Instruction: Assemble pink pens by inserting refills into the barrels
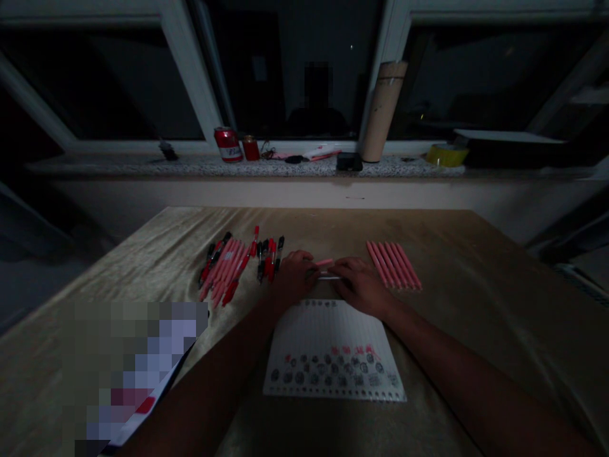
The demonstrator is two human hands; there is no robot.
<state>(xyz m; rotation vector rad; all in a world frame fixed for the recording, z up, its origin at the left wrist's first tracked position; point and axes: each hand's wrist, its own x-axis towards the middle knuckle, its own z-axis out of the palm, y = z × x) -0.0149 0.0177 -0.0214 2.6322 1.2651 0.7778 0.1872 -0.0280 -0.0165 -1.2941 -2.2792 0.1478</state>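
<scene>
My left hand (pixel 297 274) and my right hand (pixel 360 283) meet just above the top edge of a lined notebook sheet (pixel 323 327). Between their closed fingertips lies a pink pen (pixel 324 262), partly hidden by the fingers. A thin whitish stick (pixel 329 278) spans the gap just below it; whether it belongs to the pen I cannot tell. Black and red scribbles and marks cover the sheet's lower part. Right of my right hand, several pink pens (pixel 394 265) lie in a neat slanted row. Left of my left hand are a few black and red pens (pixel 270 257).
A loose pile of pink pens (pixel 227 266), mixed with red and black ones, lies farther left on the cloth-covered table (pixel 451 343). A blurred-out flat object (pixel 157 374) is at lower left. The windowsill behind holds a red can (pixel 228 145), a cardboard tube (pixel 384 114) and yellow tape (pixel 446 155).
</scene>
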